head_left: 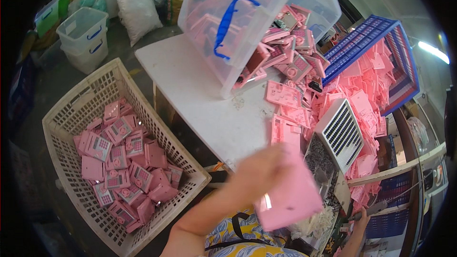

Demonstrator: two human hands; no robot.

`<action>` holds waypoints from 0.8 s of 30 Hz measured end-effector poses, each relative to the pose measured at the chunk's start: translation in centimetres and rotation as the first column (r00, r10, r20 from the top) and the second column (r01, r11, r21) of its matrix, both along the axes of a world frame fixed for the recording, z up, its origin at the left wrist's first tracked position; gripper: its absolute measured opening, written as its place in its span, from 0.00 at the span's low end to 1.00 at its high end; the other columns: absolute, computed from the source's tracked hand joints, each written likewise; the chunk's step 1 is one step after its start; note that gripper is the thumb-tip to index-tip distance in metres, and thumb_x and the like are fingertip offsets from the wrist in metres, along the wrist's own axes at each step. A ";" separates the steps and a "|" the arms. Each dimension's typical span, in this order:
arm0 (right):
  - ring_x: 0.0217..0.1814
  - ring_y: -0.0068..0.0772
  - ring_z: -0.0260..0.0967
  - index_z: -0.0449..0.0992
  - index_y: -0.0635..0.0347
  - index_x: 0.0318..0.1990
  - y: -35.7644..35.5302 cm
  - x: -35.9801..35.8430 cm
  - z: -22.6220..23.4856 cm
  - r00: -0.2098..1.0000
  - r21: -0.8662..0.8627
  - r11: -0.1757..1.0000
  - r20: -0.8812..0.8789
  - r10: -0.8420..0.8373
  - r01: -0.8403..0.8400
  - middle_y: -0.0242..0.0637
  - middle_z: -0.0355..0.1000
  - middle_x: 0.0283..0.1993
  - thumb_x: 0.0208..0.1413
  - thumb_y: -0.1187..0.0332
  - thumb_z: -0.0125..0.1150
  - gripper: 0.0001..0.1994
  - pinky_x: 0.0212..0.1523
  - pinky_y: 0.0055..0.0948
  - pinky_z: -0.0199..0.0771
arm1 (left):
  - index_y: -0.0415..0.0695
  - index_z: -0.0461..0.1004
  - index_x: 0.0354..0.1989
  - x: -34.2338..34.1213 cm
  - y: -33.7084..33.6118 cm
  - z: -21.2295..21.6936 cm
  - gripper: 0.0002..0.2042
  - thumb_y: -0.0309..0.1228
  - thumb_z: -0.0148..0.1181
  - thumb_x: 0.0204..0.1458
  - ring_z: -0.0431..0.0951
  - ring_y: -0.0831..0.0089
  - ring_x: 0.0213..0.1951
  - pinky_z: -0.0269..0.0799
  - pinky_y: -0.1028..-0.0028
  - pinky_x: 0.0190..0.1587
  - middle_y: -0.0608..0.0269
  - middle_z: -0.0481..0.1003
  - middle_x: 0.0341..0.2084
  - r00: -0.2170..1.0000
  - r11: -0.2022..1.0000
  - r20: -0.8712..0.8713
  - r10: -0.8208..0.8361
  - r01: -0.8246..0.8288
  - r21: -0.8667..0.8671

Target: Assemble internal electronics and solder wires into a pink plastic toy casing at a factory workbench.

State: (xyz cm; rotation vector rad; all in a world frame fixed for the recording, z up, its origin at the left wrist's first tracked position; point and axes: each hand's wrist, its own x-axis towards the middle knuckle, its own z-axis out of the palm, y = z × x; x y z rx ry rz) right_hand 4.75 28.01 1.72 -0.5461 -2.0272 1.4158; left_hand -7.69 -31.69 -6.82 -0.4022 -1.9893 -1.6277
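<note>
White lattice basket (66,114) on floor at left, pink panels (124,162) piled inside. White worktop (200,90) beside it; tipped clear bin (238,24) with blue handle spilling pink parts (290,52) onto it. Left hand (259,166), blurred, fingers grasping pink panel (291,195) over worktop's near edge. White grille (340,133) just right. Blue crate (376,43) behind pink heap. Right hand (361,219) at lower right, fingers closed around dark tool (350,218); small, hard to tell.
</note>
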 end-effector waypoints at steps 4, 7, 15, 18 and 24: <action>0.25 0.28 0.71 0.71 0.62 0.51 3.1 -1.3 -0.3 0.998 0.045 0.998 0.053 -0.044 0.042 0.32 0.71 0.29 0.58 0.70 0.64 0.15 0.26 0.30 0.75 | 0.35 0.77 0.46 4.0 -12.2 -9.1 0.12 0.31 0.60 0.60 0.80 0.70 0.36 0.76 0.70 0.41 0.53 0.80 0.36 0.829 0.813 0.436 0.350 -0.500 0.298; 0.27 0.28 0.71 0.72 0.62 0.47 4.9 -2.0 0.4 0.993 0.095 0.994 0.098 -0.067 0.058 0.34 0.71 0.29 0.57 0.70 0.64 0.13 0.25 0.29 0.73 | 0.33 0.76 0.43 7.9 -18.5 -17.2 0.13 0.34 0.60 0.60 0.78 0.66 0.36 0.74 0.68 0.42 0.51 0.79 0.33 0.542 0.674 0.575 0.613 -0.738 -0.023; 0.28 0.28 0.72 0.72 0.61 0.46 6.7 -1.6 0.4 0.976 0.181 0.970 0.122 -0.183 0.159 0.35 0.72 0.30 0.55 0.68 0.66 0.14 0.27 0.29 0.75 | 0.31 0.72 0.49 14.3 -21.1 -37.7 0.19 0.38 0.59 0.62 0.77 0.59 0.41 0.71 0.65 0.46 0.45 0.77 0.41 0.100 0.539 0.757 0.645 -0.763 -0.358; 0.28 0.28 0.72 0.73 0.60 0.46 7.2 -2.6 0.2 0.973 0.195 0.968 0.133 -0.187 0.159 0.34 0.72 0.30 0.55 0.67 0.67 0.14 0.27 0.28 0.74 | 0.32 0.70 0.54 16.0 -21.8 -48.8 0.23 0.42 0.58 0.63 0.76 0.57 0.45 0.71 0.64 0.48 0.46 0.76 0.47 0.073 0.229 0.829 0.555 -0.971 -0.068; 0.27 0.24 0.70 0.74 0.62 0.47 8.8 -3.0 -1.5 0.992 0.286 0.955 0.071 -0.103 0.079 0.32 0.72 0.31 0.55 0.66 0.69 0.15 0.27 0.26 0.71 | 0.34 0.61 0.65 11.3 -14.3 -44.8 0.28 0.37 0.59 0.62 0.64 0.53 0.64 0.58 0.61 0.66 0.42 0.65 0.62 0.334 0.453 0.728 0.599 -0.891 0.036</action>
